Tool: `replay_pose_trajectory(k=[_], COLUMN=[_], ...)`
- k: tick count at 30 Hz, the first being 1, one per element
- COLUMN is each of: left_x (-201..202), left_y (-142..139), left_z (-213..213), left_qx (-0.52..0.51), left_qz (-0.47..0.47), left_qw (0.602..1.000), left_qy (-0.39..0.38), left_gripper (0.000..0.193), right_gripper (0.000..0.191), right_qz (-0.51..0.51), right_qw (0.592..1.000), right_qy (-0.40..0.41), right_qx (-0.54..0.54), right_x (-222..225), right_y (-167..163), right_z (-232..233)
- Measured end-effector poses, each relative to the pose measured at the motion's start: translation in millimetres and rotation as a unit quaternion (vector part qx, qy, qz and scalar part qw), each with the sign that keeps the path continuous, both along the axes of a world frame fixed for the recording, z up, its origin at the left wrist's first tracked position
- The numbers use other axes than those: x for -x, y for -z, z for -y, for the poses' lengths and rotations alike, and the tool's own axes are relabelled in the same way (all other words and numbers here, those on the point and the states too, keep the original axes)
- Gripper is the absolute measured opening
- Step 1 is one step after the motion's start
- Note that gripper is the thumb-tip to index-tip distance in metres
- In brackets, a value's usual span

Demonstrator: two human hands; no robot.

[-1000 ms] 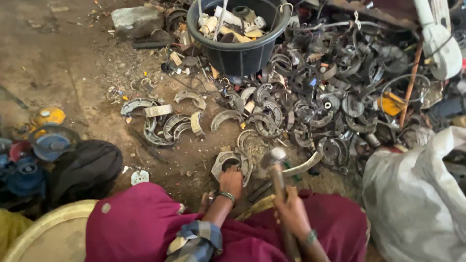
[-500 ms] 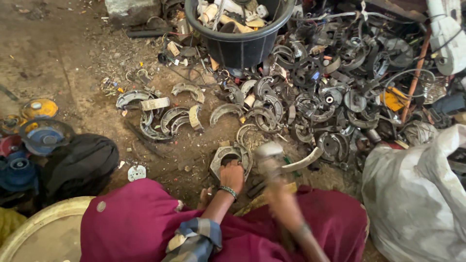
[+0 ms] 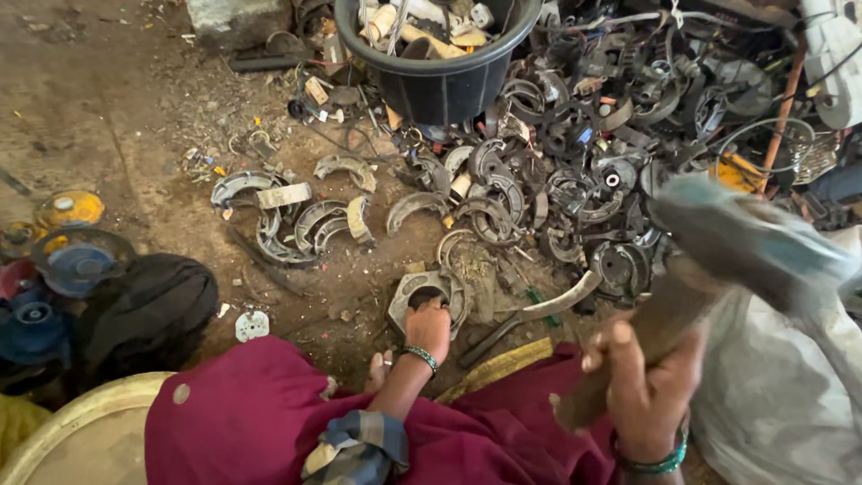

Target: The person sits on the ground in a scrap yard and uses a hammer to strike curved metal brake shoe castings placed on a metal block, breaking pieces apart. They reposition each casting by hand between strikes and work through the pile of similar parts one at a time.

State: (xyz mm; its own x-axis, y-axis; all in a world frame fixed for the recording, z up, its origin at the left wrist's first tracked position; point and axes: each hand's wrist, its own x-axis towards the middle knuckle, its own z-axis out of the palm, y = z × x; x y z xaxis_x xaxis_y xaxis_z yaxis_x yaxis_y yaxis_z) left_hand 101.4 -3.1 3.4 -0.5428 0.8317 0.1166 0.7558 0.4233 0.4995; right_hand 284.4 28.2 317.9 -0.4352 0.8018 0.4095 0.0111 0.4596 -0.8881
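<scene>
Hammer (image 3: 718, 260) raised high in my right hand (image 3: 642, 386), fingers wrapped tight round its wooden handle, the head blurred. My left hand (image 3: 429, 325) is closed on a curved metal brake shoe (image 3: 422, 292) lying on the dirt floor just ahead of my knees. Beyond it I see a scrap heap of similar shoes (image 3: 575, 171), a black tub (image 3: 440, 72) and, at right, a grey sack (image 3: 781, 395)

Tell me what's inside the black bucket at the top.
The black bucket holds pale, cream-coloured scrap pieces, piled near the rim, with a thin light rod sticking up. Whatever lies deeper is covered by that top layer and the bucket's wall.
</scene>
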Motion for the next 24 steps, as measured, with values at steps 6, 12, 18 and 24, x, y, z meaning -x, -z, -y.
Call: replay_pose_trajectory(k=[6, 12, 18, 24], left_x=[1.2, 6.4, 2.9, -1.1], left_y=[8.4, 8.4, 7.5, 4.7], left_z=[-5.4, -6.5, 7.1, 5.6], left_qx=[-0.004, 0.106, 0.045, 0.041], left_qz=[-0.001, -0.009, -0.020, 0.004], left_qw=[1.000, 0.994, 0.999, 0.999], left_qy=[0.012, 0.016, 0.014, 0.006], left_gripper=[0.018, 0.018, 0.019, 0.021], right_gripper=[0.023, 0.032, 0.024, 0.017], right_qz=[0.404, 0.429, 0.138, 0.040], right_qw=[0.913, 0.876, 0.985, 0.998], right_qy=[-0.008, 0.027, 0.024, 0.040], right_qx=[-0.058, 0.217, 0.101, 0.032], right_x=[24.4, 17.1, 26.9, 25.0], right_y=[107.2, 141.3, 21.6, 10.1], right_z=[-5.0, -14.5, 7.3, 4.8])
